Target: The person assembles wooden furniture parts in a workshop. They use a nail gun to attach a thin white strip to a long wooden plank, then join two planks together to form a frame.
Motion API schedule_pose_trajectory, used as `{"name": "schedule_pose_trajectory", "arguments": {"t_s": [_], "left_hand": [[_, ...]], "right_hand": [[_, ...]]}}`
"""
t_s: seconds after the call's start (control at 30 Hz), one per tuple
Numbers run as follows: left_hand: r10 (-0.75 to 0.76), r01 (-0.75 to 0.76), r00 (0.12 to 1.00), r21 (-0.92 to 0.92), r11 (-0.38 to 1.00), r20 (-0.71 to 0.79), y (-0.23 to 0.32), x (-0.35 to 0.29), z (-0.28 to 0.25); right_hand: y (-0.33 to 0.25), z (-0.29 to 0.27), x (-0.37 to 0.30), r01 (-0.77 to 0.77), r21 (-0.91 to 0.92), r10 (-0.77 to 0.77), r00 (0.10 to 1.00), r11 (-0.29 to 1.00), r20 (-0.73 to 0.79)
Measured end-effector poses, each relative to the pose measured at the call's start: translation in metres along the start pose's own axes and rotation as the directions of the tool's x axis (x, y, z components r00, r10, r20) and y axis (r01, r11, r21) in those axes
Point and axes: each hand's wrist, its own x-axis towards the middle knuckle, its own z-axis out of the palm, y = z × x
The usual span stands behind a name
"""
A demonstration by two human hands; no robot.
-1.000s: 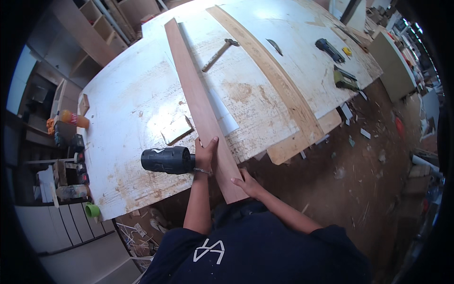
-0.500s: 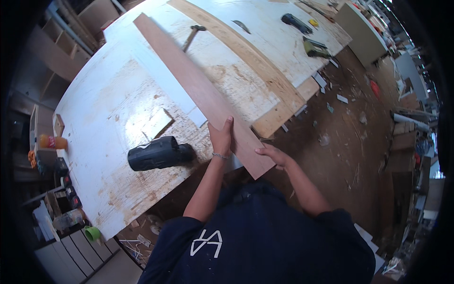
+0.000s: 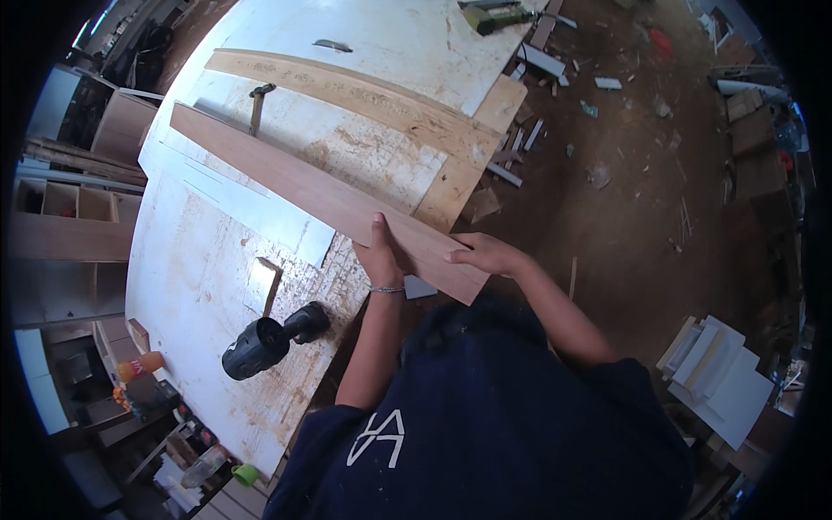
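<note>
A long, flat reddish-brown wooden board (image 3: pixel 295 186) slants from my body toward the far left, over the worktable. My left hand (image 3: pixel 379 257) grips its near edge, thumb on top and fingers hidden underneath. Close to the near end, my right hand (image 3: pixel 488 254) holds the opposite edge, thumb also on the upper face. A hammer (image 3: pixel 257 111) lies just beyond the board, its head pointing away. Beneath the board, a white panel strip (image 3: pixel 260 212) rests on the table.
On the white worktable (image 3: pixel 195 269) are a black cordless power tool (image 3: pixel 257 348), a small block (image 3: pixel 262 286), a longer plank (image 3: pixel 347 91), a curved dark piece (image 3: pixel 332 45) and a green tool (image 3: pixel 494 16). Offcuts (image 3: pixel 539 59) litter the brown floor; stacked panels (image 3: pixel 719 373) stand at right.
The view has turned, so the table and its contents appear rotated counterclockwise. The board has swung with it, its far end now lower and further left. Both hands keep their grip.
</note>
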Motion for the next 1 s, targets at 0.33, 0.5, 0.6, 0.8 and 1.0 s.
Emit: {"name": "schedule_pose_trajectory", "arguments": {"t_s": [0.33, 0.5, 0.6, 0.8, 1.0], "left_hand": [[-0.015, -0.002, 0.996, 0.19, 0.982, 0.091, 0.011, -0.004, -0.014], [-0.03, 0.002, 0.995, 0.273, 0.962, 0.098, 0.018, -0.005, -0.019], [-0.074, 0.049, 0.992, 0.228, 0.972, 0.102, 0.019, -0.009, -0.031], [0.001, -0.022, 0.993, 0.177, 0.984, 0.119, 0.02, -0.002, -0.048], [-0.032, 0.012, 0.99, 0.14, 0.99, 0.139, 0.035, 0.002, -0.047]], "right_hand": [[0.052, -0.027, -0.009, -0.03, 0.793, 0.076, 0.997, 0.608, -0.02], [0.051, 0.001, -0.061, -0.078, 0.662, 0.188, 0.977, 0.745, -0.097], [0.044, 0.044, -0.08, -0.01, 0.748, 0.212, 0.961, 0.663, -0.176], [0.027, 0.1, -0.077, 0.079, 0.716, 0.329, 0.85, 0.694, -0.412], [-0.003, 0.116, -0.067, 0.13, 0.637, 0.321, 0.777, 0.76, -0.541]]}}
